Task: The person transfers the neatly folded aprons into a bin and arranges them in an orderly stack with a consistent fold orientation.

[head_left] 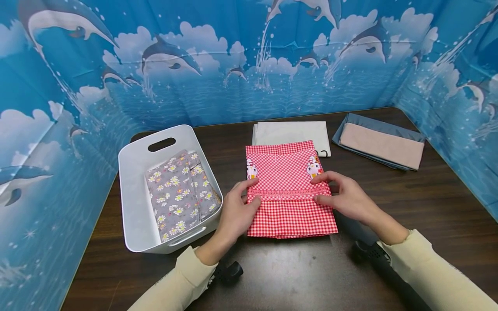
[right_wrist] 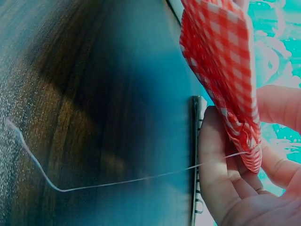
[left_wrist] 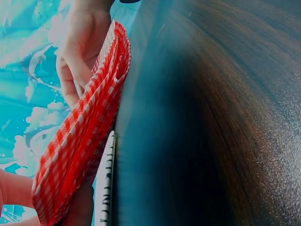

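Observation:
Both hands hold a folded red-and-white gingham cloth [head_left: 289, 172] with a lace-like band across its middle and cartoon figures at its sides. My left hand [head_left: 238, 211] grips its left edge, and my right hand [head_left: 352, 201] pinches the right edge, thumb on top. In the left wrist view the folded layers of the gingham cloth [left_wrist: 84, 136] stand above the tabletop. Fingers of the right hand [right_wrist: 225, 174] curl under the cloth in the right wrist view, where a loose pale thread [right_wrist: 117, 182] trails from its corner.
Left of the cloth stands a white basket [head_left: 130, 190] holding grey daisy-print fabric [head_left: 180, 194]. Behind the cloth lies a folded white cloth [head_left: 289, 129] with black marks. A folded pink cloth [head_left: 381, 144] rests on blue-grey fabric [head_left: 383, 125] at the back right. A dolphin-print curtain [head_left: 218, 95] surrounds the table [head_left: 280, 276].

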{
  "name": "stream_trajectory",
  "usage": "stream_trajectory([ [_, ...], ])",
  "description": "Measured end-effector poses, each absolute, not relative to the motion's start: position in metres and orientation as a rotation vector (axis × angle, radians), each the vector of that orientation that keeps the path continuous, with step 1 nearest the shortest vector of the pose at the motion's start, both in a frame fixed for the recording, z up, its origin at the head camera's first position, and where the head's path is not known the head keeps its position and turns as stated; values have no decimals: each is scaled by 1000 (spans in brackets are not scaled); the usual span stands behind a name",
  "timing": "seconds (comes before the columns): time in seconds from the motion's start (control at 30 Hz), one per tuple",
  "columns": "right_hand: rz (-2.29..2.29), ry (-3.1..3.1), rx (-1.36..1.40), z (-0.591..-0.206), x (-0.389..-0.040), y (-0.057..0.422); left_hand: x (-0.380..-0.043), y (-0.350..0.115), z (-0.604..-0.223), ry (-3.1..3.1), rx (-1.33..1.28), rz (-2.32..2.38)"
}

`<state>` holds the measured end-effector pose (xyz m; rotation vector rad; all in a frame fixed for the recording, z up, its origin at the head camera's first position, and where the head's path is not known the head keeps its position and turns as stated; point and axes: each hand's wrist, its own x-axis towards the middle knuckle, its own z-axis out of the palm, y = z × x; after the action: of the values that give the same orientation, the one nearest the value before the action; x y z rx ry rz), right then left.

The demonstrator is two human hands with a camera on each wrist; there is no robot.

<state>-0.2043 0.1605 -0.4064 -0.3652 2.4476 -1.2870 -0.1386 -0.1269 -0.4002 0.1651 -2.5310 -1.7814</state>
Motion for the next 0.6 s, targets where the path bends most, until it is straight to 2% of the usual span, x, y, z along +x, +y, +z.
stream_trajectory([
  [0.6,-1323,2487,-392,-383,-209,154,-138,-124,-371,-2341,81,-1849],
])
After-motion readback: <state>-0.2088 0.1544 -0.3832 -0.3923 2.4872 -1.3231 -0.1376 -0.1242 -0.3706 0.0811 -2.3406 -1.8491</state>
